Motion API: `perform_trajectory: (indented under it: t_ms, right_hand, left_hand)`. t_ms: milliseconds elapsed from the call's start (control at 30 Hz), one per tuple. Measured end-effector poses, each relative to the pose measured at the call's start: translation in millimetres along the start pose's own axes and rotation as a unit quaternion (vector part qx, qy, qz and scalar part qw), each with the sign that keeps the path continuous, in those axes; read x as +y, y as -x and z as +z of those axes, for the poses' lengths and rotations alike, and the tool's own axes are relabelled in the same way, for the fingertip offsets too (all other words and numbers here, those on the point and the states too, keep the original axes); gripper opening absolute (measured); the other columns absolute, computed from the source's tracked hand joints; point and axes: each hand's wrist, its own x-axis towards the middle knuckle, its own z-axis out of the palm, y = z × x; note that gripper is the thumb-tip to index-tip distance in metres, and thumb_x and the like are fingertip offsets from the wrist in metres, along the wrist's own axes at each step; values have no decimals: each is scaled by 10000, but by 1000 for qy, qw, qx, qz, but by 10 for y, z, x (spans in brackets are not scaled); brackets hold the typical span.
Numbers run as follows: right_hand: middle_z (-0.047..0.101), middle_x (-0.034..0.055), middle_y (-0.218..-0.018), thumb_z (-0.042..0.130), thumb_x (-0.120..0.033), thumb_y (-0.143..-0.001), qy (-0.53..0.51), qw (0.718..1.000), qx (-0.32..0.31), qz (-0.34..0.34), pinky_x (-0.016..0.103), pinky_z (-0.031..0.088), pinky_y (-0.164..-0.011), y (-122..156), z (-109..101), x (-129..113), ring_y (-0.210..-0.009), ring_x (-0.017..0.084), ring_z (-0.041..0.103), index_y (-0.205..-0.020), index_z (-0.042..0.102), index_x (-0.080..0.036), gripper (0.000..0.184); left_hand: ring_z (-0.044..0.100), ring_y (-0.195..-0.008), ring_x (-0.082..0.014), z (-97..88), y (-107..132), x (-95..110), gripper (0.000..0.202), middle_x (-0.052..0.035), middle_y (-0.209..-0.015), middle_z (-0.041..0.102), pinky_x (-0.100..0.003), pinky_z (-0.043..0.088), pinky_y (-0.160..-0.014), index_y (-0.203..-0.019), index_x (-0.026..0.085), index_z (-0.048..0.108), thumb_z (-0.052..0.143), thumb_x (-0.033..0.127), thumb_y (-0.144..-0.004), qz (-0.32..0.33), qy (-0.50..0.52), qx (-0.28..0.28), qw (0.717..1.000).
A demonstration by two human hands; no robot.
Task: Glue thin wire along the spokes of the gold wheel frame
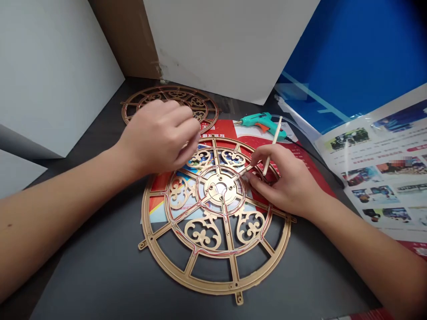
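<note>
A round gold openwork frame [213,284] with scroll patterns and spokes lies flat on the dark table, partly over a red printed sheet [302,162]. A thin red wire runs along its grooves. My left hand [160,135] hovers over the frame's upper left, fingers curled together in a pinch; what it holds is hidden. My right hand [287,180] rests on the frame's right side, gripping a thin pale stick [274,138] that points down at a spoke near the hub.
A second gold frame [140,100] lies at the back left. A teal glue gun [263,121] with a black cord sits behind the right hand. White boards and a cardboard panel stand behind. Printed leaflets [383,178] and a blue sheet lie at right.
</note>
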Motion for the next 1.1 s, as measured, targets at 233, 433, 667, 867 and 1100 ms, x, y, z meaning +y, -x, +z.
perform_trajectory:
  t_ms: [233, 433, 667, 867, 1100]
  right_hand:
    - [732, 67, -1023, 637, -236, -969, -5, 999, 40, 37, 442, 539, -857, -19, 40, 49, -940, 261, 696, -1093, 548, -265, 156]
    - [738, 73, -1025, 639, -235, -966, 7, 998, 50, 44, 453, 535, -846, -22, 51, 43, -953, 268, 705, -1092, 558, -263, 152]
    - [741, 78, -1035, 635, -201, -942, 8, 997, 63, 46, 482, 549, -879, -27, 41, 73, -950, 271, 712, -1111, 550, -266, 200]
    - [702, 56, -983, 596, -134, -942, -41, 988, 144, 41, 441, 566, -854, -42, 84, 124, -874, 223, 699, -1088, 577, -243, 183]
    - [630, 26, -910, 613, -236, -975, -74, 947, 311, 43, 419, 572, -749, -79, 113, 301, -801, 212, 662, -1020, 576, -287, 77]
  left_hand:
    - [557, -1370, -354, 67, 171, 420, 431, -93, -1487, 644, -540, 445, -1224, -1358, 332, 696, 574, 556, -1011, 156, 188, -73, 967]
    - [457, -1478, -396, 127, 271, 512, 630, -74, -1605, 524, -614, 386, -1279, -1565, 416, 551, 635, 635, -980, 134, 203, -126, 962]
    - [414, -1531, -404, 227, 143, 346, 614, -121, -1628, 510, -610, 307, -1329, -1574, 329, 564, 477, 615, -1038, 84, 166, -50, 981]
    - [365, -1674, -325, 258, 292, 452, 640, 15, -1824, 386, -533, 264, -1410, -1666, 416, 492, 502, 660, -1074, 206, 196, -94, 954]
    - [324, -1712, -335, 223, 292, 478, 733, 2, -1844, 336, -578, 256, -1432, -1725, 371, 420, 545, 659, -1064, 227, 186, -136, 946]
